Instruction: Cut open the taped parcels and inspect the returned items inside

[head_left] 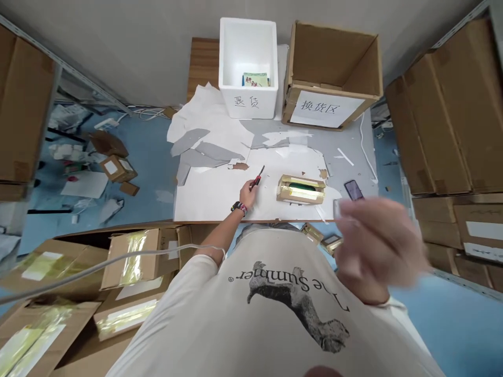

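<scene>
Currently, I see the left hand's fingers (250,185) pinching a slim red-handled cutter (257,177), a gold foil-wrapped box (301,189) just right of them (right hand (378,248) blurred, its fingers beyond telling).

a head-worn view looks down over the t-shirt (271,298), close above the left hand (247,195) and right hand (377,246). it faces the surface (208,193) from its near edge.

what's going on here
A person stands at a table covered in torn white paper. Their left hand holds a small red-handled cutting tool, beside a shallow cardboard box wrapped in clear tape. Their right hand is blurred in motion over the table's near edge, close to a dark smartphone.
</scene>
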Motion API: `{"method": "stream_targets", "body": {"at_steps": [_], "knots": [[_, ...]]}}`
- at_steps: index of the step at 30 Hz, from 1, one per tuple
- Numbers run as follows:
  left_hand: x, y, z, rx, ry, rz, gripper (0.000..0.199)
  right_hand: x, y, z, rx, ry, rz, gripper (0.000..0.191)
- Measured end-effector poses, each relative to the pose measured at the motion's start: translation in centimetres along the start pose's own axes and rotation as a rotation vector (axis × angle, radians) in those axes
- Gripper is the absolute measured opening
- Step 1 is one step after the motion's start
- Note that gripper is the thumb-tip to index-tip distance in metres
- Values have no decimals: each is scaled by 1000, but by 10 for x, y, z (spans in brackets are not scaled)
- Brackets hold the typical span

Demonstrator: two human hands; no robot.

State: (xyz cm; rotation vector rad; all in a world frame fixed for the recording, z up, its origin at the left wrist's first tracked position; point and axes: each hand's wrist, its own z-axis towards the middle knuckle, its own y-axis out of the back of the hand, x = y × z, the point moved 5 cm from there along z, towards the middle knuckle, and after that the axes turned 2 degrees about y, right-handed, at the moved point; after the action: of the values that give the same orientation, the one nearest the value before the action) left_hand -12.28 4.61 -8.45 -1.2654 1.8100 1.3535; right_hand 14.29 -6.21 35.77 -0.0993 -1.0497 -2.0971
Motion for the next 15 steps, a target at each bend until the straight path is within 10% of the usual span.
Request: {"method": "stream_targets", "body": {"at_steps": [7, 15], "knots": [[-47, -57, -8, 103, 202, -306, 45, -247, -114, -170, 64, -701, -30, 57], [-67, -95, -13, -4, 221, -44, 53, -273, -183, -269, 63, -989, 213, 59]]}}
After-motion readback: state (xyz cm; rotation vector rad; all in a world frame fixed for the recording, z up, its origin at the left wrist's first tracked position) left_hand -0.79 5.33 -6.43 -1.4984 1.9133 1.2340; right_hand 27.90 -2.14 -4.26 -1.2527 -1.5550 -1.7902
